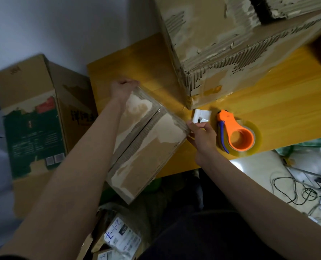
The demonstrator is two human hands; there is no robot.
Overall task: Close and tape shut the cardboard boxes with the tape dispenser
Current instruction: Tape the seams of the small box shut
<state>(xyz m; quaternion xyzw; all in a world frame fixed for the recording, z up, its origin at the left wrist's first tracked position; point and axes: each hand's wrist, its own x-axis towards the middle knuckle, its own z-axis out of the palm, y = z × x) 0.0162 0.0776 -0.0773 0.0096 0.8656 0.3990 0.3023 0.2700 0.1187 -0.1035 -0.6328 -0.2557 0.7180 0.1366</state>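
Looking down from the head camera, I see nearest to me a labelled parcel [121,239] low in the frame, below my two bare forearms. Just beyond it, the small cardboard box [146,145] sits on the near edge of the yellow wooden table [279,109], hanging partly over that edge, its two top flaps folded shut so that the seam runs along the middle; its surface is scuffed and torn pale in patches. My right hand [202,136] is at the box's right far corner, fingers bent against the edge there, and they seem to pinch something thin at that corner, though I cannot tell whether it is tape. My left hand [123,89] is at the far left corner, its fingers curled over the box's far edge and gripping it. Just right of my right hand the orange tape dispenser [236,134] lies on the table with its clear tape roll, held by neither hand. A small white object [202,116] lies between the dispenser and the box, near my right fingertips. To the left, off the table, stands a green printed carton [34,117]. Farther back, a large worn cardboard box [221,44] fills the table's far side. Tangled cables [296,188] lie at the right.
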